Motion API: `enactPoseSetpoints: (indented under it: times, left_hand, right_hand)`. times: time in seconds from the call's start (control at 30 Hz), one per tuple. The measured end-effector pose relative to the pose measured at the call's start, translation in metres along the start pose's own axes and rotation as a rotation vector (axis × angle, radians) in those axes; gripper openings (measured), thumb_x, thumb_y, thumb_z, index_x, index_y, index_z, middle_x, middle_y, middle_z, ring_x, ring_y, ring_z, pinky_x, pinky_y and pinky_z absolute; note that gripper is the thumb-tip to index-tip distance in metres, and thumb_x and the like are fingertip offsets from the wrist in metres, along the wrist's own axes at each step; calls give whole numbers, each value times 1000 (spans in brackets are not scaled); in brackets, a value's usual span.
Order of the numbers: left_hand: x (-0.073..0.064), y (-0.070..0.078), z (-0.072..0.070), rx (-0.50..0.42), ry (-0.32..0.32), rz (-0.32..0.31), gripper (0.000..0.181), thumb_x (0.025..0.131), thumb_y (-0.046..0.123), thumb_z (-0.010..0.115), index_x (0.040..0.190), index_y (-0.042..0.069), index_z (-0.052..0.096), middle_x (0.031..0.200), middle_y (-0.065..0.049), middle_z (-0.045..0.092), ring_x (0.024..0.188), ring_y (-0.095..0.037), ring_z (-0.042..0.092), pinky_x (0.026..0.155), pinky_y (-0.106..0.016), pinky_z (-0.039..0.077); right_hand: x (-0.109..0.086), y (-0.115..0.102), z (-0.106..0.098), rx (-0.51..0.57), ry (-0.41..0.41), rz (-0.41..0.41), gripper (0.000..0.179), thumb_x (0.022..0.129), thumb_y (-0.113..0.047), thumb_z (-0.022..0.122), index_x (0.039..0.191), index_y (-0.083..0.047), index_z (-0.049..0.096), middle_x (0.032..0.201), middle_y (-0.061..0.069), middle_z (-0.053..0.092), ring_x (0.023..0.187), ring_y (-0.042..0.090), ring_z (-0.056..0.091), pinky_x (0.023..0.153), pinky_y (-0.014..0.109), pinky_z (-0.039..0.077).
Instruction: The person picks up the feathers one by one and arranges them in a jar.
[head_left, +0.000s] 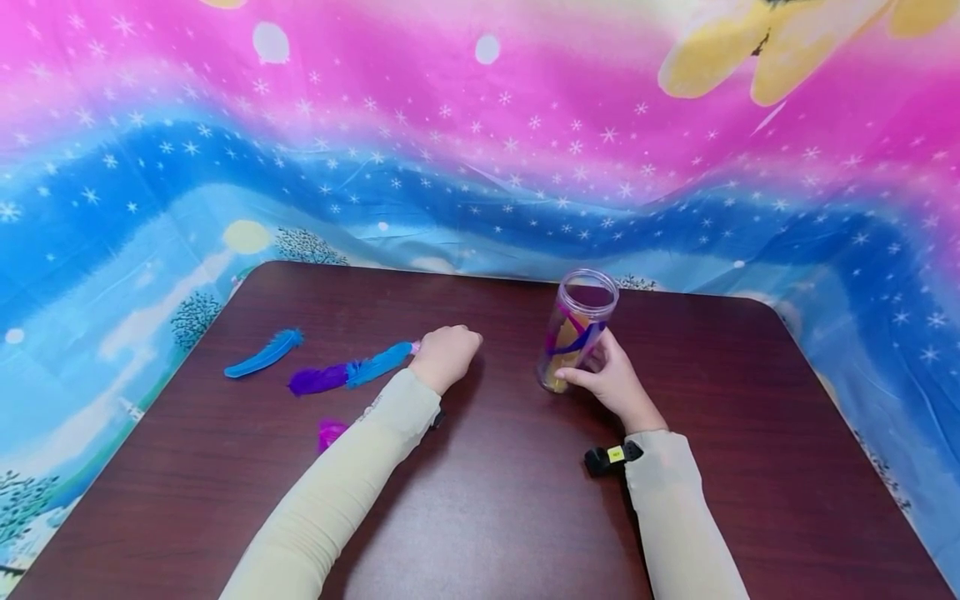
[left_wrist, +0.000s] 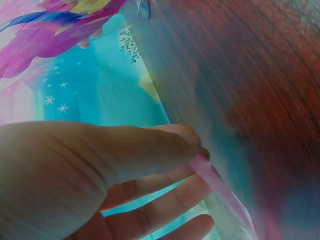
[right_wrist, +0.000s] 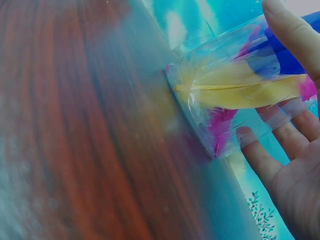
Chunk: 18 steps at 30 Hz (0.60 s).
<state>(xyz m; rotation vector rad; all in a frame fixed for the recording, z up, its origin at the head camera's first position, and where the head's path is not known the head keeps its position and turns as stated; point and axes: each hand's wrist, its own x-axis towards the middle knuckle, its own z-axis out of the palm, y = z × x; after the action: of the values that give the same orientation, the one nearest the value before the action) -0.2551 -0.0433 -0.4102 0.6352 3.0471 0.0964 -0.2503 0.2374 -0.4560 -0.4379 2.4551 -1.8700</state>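
A clear open-topped jar [head_left: 579, 329] stands on the table, with yellow, magenta and blue feathers inside. My right hand [head_left: 611, 379] grips its side low down; the right wrist view shows the thumb and fingers on opposite sides of the jar [right_wrist: 235, 120]. Inside it a yellow feather [right_wrist: 240, 90] is plain to see. Left of the jar, my left hand [head_left: 448, 354] pinches a light pink feather [left_wrist: 220, 185] between thumb and forefinger, the other fingers loosely bent. Most of that pink feather is hidden by the hand in the head view.
A blue feather [head_left: 264, 353] lies at the table's left. Nearer the left hand are a purple feather [head_left: 318, 380] and another blue feather [head_left: 381, 364], end to end. A magenta feather [head_left: 330, 433] is partly behind the left sleeve. A patterned cloth [head_left: 450, 150] hangs behind the brown table [head_left: 510, 517].
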Motion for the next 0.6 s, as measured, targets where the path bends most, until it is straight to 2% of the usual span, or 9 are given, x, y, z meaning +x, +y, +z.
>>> enactPoseSetpoints:
  times: [0.23, 0.43, 0.6]
  left_hand:
    - [2, -2, -1, -25, 29, 9, 16, 97, -1, 64, 104, 10, 73, 99, -12, 72, 86, -31, 69, 73, -48, 61]
    - [-1, -5, -5, -62, 93, 41, 17, 95, -3, 67, 108, 6, 72, 97, -13, 71, 87, -28, 68, 77, -43, 60]
    - [-3, -8, -7, -111, 133, 53, 19, 96, -5, 65, 112, 3, 70, 99, -15, 69, 89, -29, 68, 79, -40, 59]
  right_hand:
    - [-1, -1, 0, 3, 3, -1, 85, 85, -5, 83, 153, -9, 34, 147, 17, 49, 136, 35, 50, 105, 23, 45]
    - [-1, -1, 1, 9, 3, -6, 84, 84, -4, 83, 152, -8, 34, 146, 18, 50, 134, 35, 51, 104, 20, 45]
    - [0, 1, 1, 14, 4, -12, 83, 84, -3, 82, 152, -7, 35, 146, 18, 51, 134, 36, 51, 103, 19, 45]
